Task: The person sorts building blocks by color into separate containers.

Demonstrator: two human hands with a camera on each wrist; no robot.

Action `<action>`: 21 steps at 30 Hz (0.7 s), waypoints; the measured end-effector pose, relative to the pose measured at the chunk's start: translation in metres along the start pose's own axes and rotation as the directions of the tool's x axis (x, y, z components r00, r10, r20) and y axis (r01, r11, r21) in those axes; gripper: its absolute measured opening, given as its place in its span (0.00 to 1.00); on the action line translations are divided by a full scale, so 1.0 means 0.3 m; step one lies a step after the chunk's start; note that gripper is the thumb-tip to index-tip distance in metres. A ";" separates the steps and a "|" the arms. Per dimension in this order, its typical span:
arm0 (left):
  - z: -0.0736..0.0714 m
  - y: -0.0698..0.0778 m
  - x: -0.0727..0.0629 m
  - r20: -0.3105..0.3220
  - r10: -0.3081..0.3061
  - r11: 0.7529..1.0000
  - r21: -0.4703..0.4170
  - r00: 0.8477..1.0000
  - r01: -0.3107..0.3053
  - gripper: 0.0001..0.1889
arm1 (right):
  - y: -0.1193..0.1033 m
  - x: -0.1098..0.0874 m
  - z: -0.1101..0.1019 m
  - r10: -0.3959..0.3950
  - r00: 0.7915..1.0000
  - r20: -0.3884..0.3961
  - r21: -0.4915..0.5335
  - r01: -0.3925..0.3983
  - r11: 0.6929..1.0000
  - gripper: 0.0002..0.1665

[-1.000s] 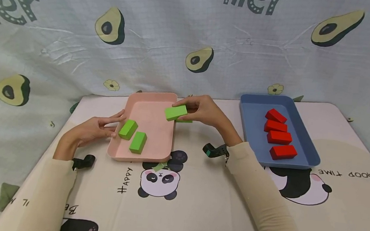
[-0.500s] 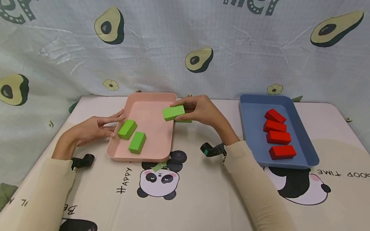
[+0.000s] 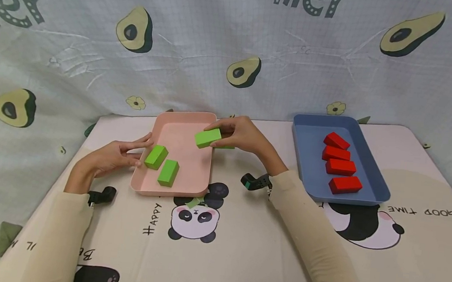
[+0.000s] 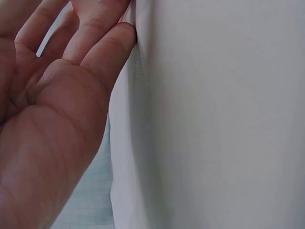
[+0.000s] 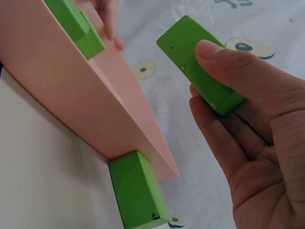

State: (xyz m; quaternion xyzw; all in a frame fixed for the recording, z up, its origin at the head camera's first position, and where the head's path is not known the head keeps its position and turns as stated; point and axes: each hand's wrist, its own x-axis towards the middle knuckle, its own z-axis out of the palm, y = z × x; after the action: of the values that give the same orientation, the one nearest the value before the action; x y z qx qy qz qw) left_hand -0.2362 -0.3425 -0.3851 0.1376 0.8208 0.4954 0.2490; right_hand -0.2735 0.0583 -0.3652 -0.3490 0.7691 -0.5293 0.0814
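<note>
My right hand pinches a green block between thumb and fingers, above the right part of the pink tray. In the right wrist view the held block is tilted, with the thumb on its face. Another green block lies on the table against the tray's outer right wall, mostly hidden by the right hand in the head view. Inside the tray are two green blocks, one at the left and one beside it. My left hand touches the tray's left edge, fingers extended.
To the right stands a blue tray with several red blocks in a column. A printed panda cloth covers the table. Behind the table hangs a patterned cloth.
My right hand has moved slightly left, carrying the green block farther over the pink tray. The left hand and the trays look unmoved.
</note>
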 end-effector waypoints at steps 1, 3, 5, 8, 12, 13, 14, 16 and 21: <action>0.000 -0.001 0.000 -0.001 -0.003 1.000 0.000 1.000 0.003 0.38 | 0.001 0.003 0.003 0.003 1.000 0.001 0.001 -0.003 1.000 0.23; 0.000 -0.002 0.001 -0.005 -0.006 1.000 0.000 1.000 0.006 0.38 | 0.001 0.008 0.010 0.002 1.000 0.003 0.000 -0.002 1.000 0.23; -0.001 -0.003 0.001 -0.006 -0.010 1.000 -0.001 1.000 0.010 0.38 | 0.000 0.014 0.015 0.002 1.000 0.007 0.000 -0.002 1.000 0.23; -0.001 -0.003 0.001 -0.009 -0.016 1.000 -0.002 1.000 0.016 0.38 | -0.002 0.020 0.022 -0.007 1.000 0.016 0.008 0.007 1.000 0.23; 0.001 -0.002 0.001 -0.012 -0.012 1.000 0.000 1.000 0.012 0.38 | -0.006 0.025 0.026 -0.009 1.000 0.016 0.010 0.009 1.000 0.23; 0.001 -0.002 0.001 -0.013 -0.010 1.000 0.001 1.000 0.010 0.38 | -0.006 0.026 0.027 -0.006 1.000 0.014 0.009 0.006 1.000 0.23; 0.002 -0.001 0.001 -0.014 -0.008 1.000 0.001 1.000 0.008 0.38 | -0.005 0.027 0.028 -0.005 1.000 0.012 0.008 0.005 1.000 0.22; 0.002 -0.002 0.001 -0.015 -0.004 1.000 0.005 1.000 0.005 0.38 | -0.002 0.029 0.029 -0.004 1.000 0.010 0.016 0.004 1.000 0.22; 0.003 -0.001 0.000 -0.018 0.002 1.000 0.020 1.000 -0.002 0.38 | 0.005 0.039 0.039 -0.011 1.000 0.010 0.028 0.010 1.000 0.22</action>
State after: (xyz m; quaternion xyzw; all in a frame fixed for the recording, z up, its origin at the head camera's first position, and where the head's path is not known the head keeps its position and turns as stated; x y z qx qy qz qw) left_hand -0.2356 -0.3419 -0.3858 0.1363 0.8277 0.4887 0.2398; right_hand -0.2771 0.0424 -0.3685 -0.3545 0.7593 -0.5387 0.0874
